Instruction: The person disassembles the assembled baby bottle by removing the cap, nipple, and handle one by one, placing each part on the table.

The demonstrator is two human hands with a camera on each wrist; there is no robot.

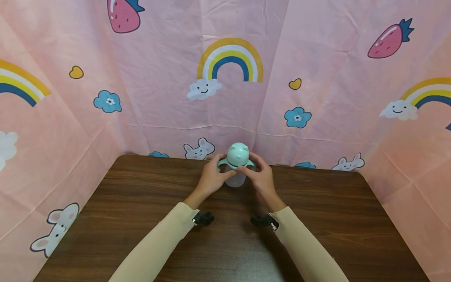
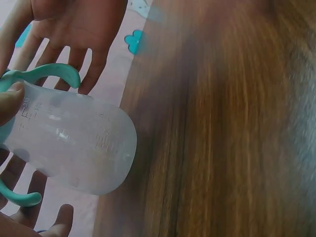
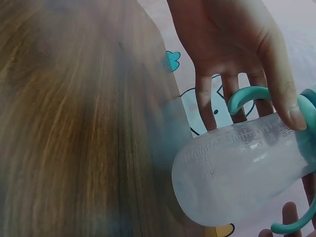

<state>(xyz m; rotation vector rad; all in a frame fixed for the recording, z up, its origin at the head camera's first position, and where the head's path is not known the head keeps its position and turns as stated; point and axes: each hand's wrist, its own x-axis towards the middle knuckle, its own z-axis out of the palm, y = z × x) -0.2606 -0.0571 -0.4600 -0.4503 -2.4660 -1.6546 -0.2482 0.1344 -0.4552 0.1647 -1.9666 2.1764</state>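
Both hands hold a baby bottle (image 1: pixel 235 181) between them near the table's back edge. It has a translucent body with raised measuring marks, a mint-green domed cap (image 1: pixel 238 153) with small ears, and two curved side handles (image 2: pixel 59 72). My left hand (image 1: pixel 210 177) grips its left side, my right hand (image 1: pixel 262 179) its right side. The thumbs lie on the front of the body just below the cap, while the other fingers reach behind the handles. In the right wrist view, the rounded base of the bottle (image 3: pixel 197 192) points toward the tabletop.
A dark wood-grain table (image 1: pixel 148 235) spreads beneath the arms. Behind it and at both sides hangs a pink cloth (image 1: pixel 158 105) printed with rainbows, strawberries, flowers and rabbits. Black straps (image 1: pixel 203 218) circle the wrists over beige sleeves (image 1: pixel 158 243).
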